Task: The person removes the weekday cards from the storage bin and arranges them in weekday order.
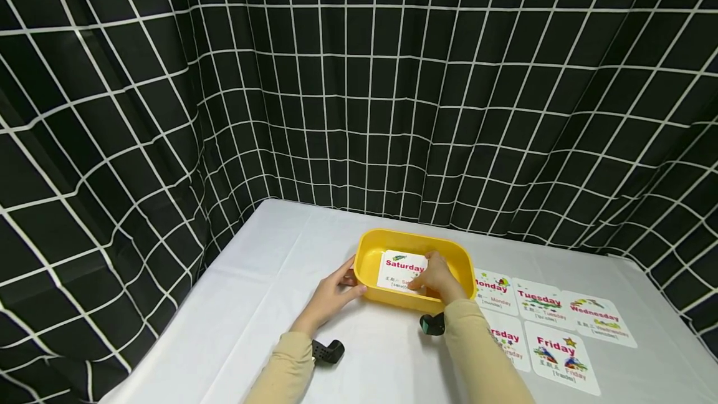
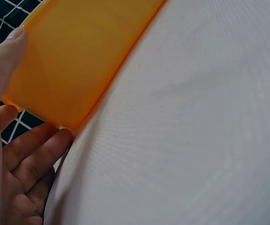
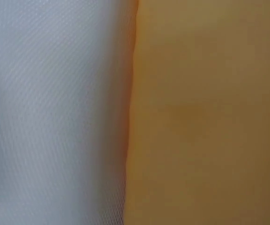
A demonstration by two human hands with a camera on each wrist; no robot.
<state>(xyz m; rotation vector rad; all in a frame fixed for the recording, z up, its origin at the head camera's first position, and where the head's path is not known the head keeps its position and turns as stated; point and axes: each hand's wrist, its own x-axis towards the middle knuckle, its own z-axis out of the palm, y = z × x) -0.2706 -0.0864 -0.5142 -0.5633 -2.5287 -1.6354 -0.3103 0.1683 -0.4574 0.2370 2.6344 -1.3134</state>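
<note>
A yellow plastic basket (image 1: 387,297) stands on the white-covered table, with a white "Saturday" card (image 1: 397,265) inside it. My left hand (image 1: 330,299) holds the basket's left end, thumb at the front corner and fingers along the end wall. In the left wrist view the thumb and fingers of that hand (image 2: 29,164) touch the orange-yellow wall (image 2: 85,56). My right hand (image 1: 440,276) reaches into the basket and pinches the right part of the card. Only the basket's outer wall (image 3: 205,122) and white cloth show in the right wrist view; the right fingers are hidden there.
Right of the basket lie weekday cards in two rows: Monday (image 1: 495,292), Tuesday (image 1: 541,301) and Wednesday (image 1: 598,318) behind, a partly covered "...rsday" card (image 1: 507,338) and Friday (image 1: 563,357) in front. A black grid-patterned curtain (image 1: 359,111) surrounds the table (image 1: 269,254).
</note>
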